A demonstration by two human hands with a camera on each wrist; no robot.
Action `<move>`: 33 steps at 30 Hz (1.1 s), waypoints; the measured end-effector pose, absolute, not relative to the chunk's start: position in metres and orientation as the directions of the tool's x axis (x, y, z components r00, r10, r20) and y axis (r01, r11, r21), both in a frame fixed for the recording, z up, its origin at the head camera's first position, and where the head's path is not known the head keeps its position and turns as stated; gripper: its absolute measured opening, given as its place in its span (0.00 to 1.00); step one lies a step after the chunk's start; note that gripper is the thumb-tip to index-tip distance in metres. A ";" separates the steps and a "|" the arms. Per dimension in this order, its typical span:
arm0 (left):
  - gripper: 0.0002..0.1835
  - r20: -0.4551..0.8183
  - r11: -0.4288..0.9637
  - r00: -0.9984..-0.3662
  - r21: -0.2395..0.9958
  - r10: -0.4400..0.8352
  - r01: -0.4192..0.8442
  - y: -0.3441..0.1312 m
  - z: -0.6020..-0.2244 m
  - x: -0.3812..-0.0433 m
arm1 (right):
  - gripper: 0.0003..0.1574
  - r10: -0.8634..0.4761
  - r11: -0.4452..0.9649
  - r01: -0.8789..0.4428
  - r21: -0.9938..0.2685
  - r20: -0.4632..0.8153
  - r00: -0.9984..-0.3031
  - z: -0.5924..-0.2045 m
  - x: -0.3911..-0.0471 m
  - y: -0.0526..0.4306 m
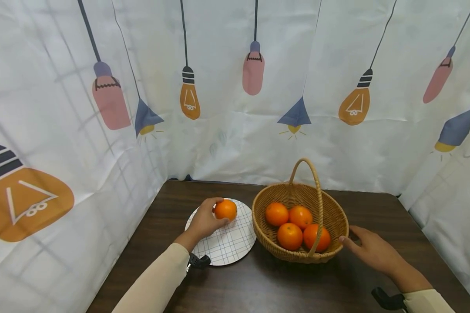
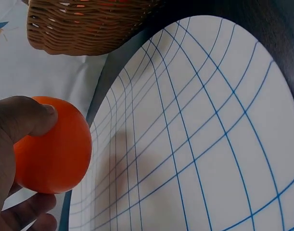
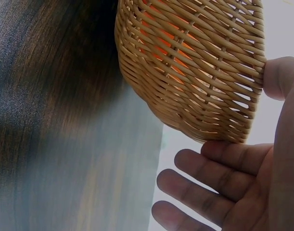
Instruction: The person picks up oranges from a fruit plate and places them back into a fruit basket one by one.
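My left hand (image 1: 207, 221) holds an orange (image 1: 225, 210) over the far part of a round white plate (image 1: 231, 245) with blue crossing lines. In the left wrist view, the thumb lies across the near side of the orange (image 2: 60, 149), with fingertips under it. To the right of the plate stands a wicker basket (image 1: 266, 241) with a tall arched handle and several oranges (image 1: 290, 236) inside. My right hand (image 1: 376, 252) is at the basket's right side. Its thumb and forefinger touch the woven rim, the other fingers spread away, as the right wrist view shows.
Plate and basket stand on a dark brown wooden table (image 1: 235, 289). White curtains (image 1: 227, 148) printed with hanging lamps and bulbs enclose its back and sides. The basket handle (image 1: 316, 178) arches well above the oranges. A dark wrist strap piece (image 1: 199, 261) sits by the left cuff.
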State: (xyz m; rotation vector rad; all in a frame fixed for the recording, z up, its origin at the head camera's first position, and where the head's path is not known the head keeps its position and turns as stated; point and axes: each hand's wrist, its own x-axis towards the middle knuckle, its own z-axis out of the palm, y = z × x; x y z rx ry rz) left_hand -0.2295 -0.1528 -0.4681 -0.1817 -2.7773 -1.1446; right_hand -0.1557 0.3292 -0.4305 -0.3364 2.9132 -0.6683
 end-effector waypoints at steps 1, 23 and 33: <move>0.37 0.176 0.708 -0.982 0.685 0.067 0.171 -0.152 -0.467 -0.228 | 0.49 -0.242 0.877 -0.184 -0.443 -0.079 -0.967 -0.431 -0.155 0.329; 0.37 0.333 0.680 -0.928 0.642 0.168 0.354 -0.133 -0.424 -0.212 | 0.47 -0.249 0.867 -0.191 -0.460 -0.068 -0.966 -0.431 -0.156 0.330; 0.37 0.393 0.648 -0.895 0.629 0.211 0.429 -0.125 -0.412 -0.210 | 0.47 -0.246 0.867 -0.188 -0.461 -0.068 -0.967 -0.435 -0.158 0.331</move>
